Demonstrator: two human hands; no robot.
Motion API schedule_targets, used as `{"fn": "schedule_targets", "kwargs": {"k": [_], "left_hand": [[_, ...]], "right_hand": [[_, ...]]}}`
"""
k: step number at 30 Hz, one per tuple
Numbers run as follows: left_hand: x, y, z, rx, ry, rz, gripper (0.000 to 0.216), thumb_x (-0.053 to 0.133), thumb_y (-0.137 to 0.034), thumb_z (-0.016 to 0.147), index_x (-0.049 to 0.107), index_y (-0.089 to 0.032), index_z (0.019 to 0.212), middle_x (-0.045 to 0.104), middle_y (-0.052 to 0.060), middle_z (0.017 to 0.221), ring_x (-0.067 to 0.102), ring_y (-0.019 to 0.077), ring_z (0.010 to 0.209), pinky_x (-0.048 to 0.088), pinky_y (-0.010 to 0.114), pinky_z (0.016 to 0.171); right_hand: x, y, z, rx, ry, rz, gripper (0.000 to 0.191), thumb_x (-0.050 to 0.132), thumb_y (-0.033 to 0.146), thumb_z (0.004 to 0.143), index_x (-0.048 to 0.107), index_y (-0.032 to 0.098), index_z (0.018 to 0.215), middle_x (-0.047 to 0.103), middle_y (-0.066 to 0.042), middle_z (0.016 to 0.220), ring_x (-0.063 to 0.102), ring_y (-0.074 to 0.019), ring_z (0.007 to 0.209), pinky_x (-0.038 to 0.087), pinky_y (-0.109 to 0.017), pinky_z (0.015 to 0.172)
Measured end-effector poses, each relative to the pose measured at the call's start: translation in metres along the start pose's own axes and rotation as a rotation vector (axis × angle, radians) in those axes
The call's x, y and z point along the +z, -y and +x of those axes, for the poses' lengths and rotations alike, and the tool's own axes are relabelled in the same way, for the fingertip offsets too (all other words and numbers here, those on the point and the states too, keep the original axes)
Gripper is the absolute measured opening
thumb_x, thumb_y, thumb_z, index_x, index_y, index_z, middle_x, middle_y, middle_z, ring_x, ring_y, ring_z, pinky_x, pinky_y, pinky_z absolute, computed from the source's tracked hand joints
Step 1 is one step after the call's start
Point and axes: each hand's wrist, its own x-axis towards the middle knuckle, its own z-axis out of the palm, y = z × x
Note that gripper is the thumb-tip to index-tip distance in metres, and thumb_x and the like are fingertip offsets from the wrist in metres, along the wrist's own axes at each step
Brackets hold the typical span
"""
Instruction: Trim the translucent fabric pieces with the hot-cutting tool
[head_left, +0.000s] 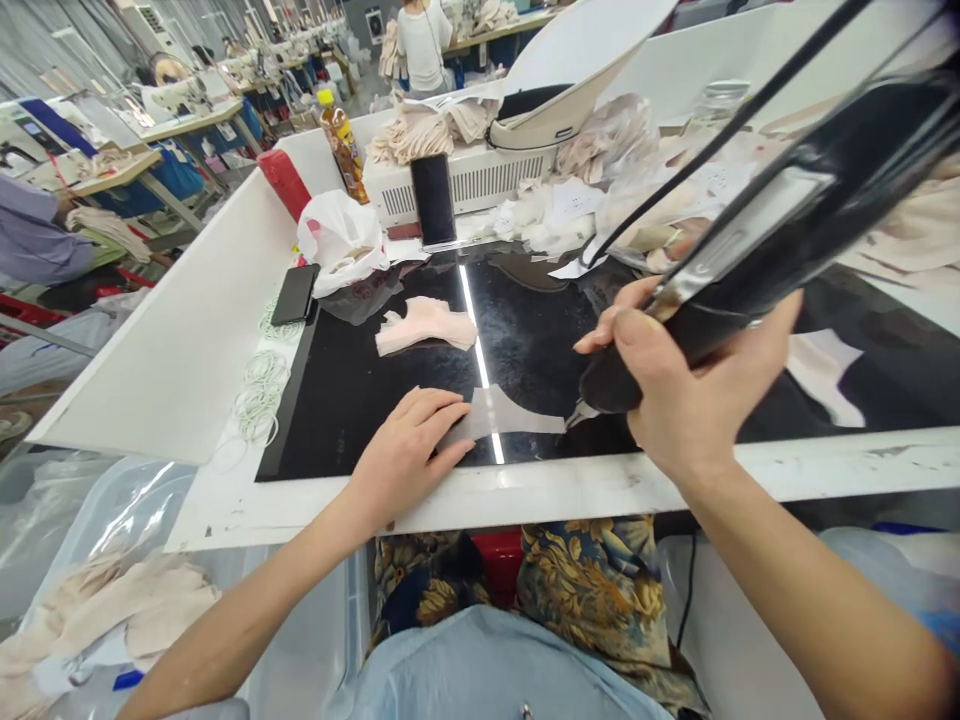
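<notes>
My left hand (pixel 412 440) lies flat, its fingertips pressing the left end of a thin white curved fabric piece (pixel 525 417) on a glossy black panel (pixel 345 400). My right hand (pixel 697 400) is wrapped around a thick black hand-held tool (pixel 750 270) with a silver strip. A small metal tip (pixel 581 412) shows below the tool's rounded lower end, at the right end of the fabric; how it joins the tool is hidden. Beyond my left hand rests a pale pink stack of cut fabric (pixel 426 325). Another pale cut piece (pixel 826 377) lies right of my right hand.
A black phone (pixel 295 295) and several pale green elastic loops (pixel 262 385) border the panel's left. Behind are a white plastic bag (pixel 341 240), an upright phone (pixel 433 200), and a white slotted machine (pixel 390 205). A black cord (pixel 675 180) rises rightward. A person (pixel 424 45) stands far back.
</notes>
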Motion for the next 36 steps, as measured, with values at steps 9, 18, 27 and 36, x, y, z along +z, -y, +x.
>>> {"fn": "schedule_targets", "kwargs": {"k": [9,18,27,36], "left_hand": [[-0.003,0.001,-0.033,-0.207,-0.051,-0.084,0.023,0.064,-0.031,0.097,0.067,-0.018,0.117,0.066,0.009,0.125,0.06,0.0234,0.119,0.049,0.044,0.108],[0.002,-0.002,-0.029,-0.182,-0.094,-0.139,0.01,0.06,-0.026,0.099,0.067,-0.019,0.102,0.069,0.007,0.12,0.064,0.0202,0.114,0.04,0.047,0.115],[0.004,-0.004,-0.031,-0.226,-0.097,-0.137,0.007,0.062,-0.025,0.098,0.066,-0.019,0.097,0.069,0.005,0.122,0.063,0.0185,0.116,0.038,0.046,0.116],[0.004,-0.007,-0.034,-0.161,-0.088,-0.024,0.015,0.055,-0.026,0.102,0.068,-0.02,0.099,0.07,0.004,0.123,0.064,0.0204,0.115,0.04,0.048,0.113]], "right_hand": [[0.026,0.008,-0.006,0.031,0.085,-0.08,0.046,0.083,0.032,0.075,0.062,0.04,0.116,0.064,0.006,0.083,0.064,-0.0146,0.067,0.061,-0.039,0.062],[0.066,0.01,-0.022,0.158,0.125,0.15,0.039,0.081,0.03,0.078,0.061,0.034,0.112,0.063,0.006,0.078,0.059,-0.0123,0.057,0.061,-0.033,0.049],[0.085,0.012,-0.035,0.236,0.121,0.212,0.04,0.08,0.033,0.079,0.062,0.037,0.115,0.063,0.004,0.079,0.058,-0.0137,0.052,0.057,-0.032,0.045],[0.091,0.012,-0.041,0.277,0.098,0.231,0.037,0.083,0.038,0.075,0.057,0.031,0.101,0.062,0.005,0.074,0.057,-0.0118,0.054,0.058,-0.031,0.05]]}}
